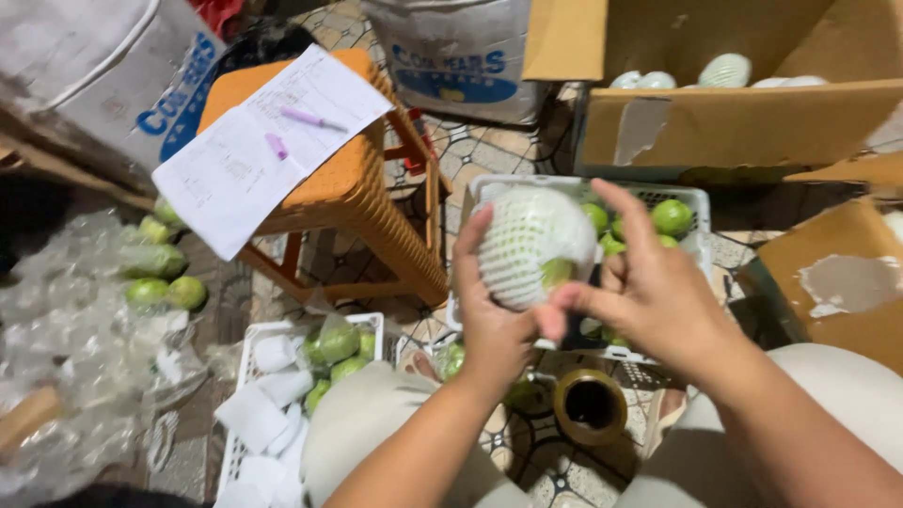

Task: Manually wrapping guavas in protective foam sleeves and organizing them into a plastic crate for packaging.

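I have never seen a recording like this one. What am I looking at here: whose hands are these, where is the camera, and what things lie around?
There is no machine here. The one picture comes from a camera worn on a person's head, looking down at that person's own two bare hands and knees.

The left hand and the right hand together hold a green fruit in a white foam net sleeve.

Behind the hands stands a white plastic basket with bare green fruits. A cardboard box beyond it holds fruits already in sleeves. On the left, an orange stool carries a sheet of paper and a purple pen. Another white basket near the left knee holds spare foam sleeves. A roll of tape lies on the tiled floor.
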